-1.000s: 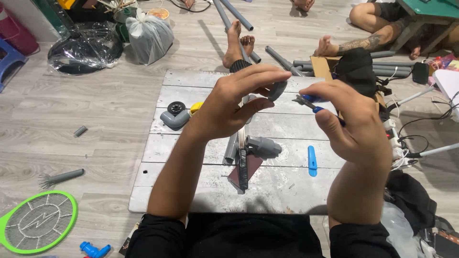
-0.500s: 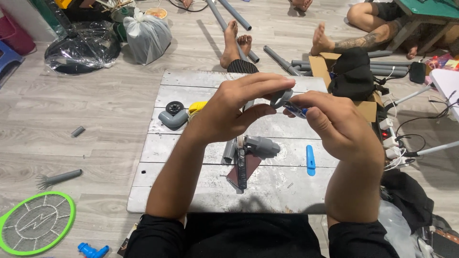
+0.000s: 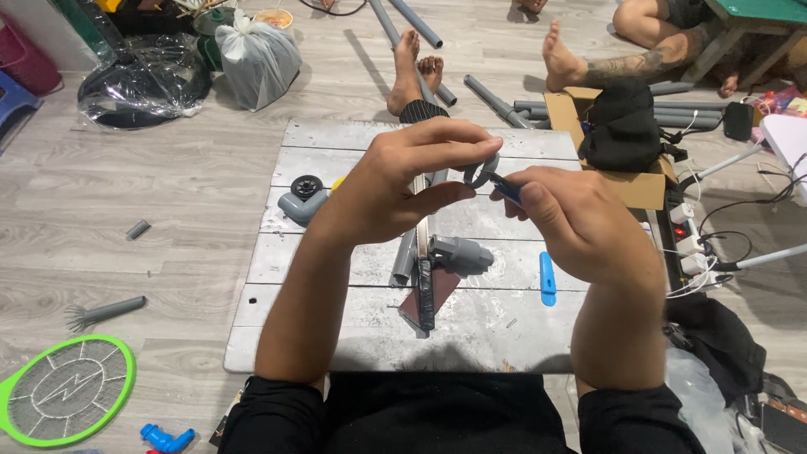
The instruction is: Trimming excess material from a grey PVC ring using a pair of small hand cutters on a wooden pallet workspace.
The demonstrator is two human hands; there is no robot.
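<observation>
Head view, hands raised over board. Small grey ring-shaped pipe fitting (image 3: 482, 172) held between both hands, above middle of grey wooden board (image 3: 353, 147); mostly covered by fingers, exact shape hard to make out. Left hand (image 3: 403, 181) curled narrow, thumb and fingertips pinching fitting from left. Right hand (image 3: 580, 223) closed around blue-handled tool (image 3: 507, 191); only short blue stub visible, tip at fitting, type of tool not discernible, rest buried in fist.

Compared with half a second earlier: hands drawn closer together, fitting and blue tool now touching; a second ago clearly apart.

On board, below hands: grey pipe stub (image 3: 404, 256), grey connector (image 3: 458, 252), dark bar (image 3: 425, 290) lying on brown piece, partly hidden behind left wrist. Blue clip (image 3: 547, 277) to right, grey elbow fitting (image 3: 300, 206) with black round part (image 3: 306, 186) to left.

On floor: green racket-shaped swatter (image 3: 63, 391), cut off at left edge; blue elbow fitting (image 3: 166, 438); grey pipes (image 3: 496, 101); tied grey bag (image 3: 256, 55). Other people's bare feet (image 3: 408, 71) at top, bodies out of frame.
</observation>
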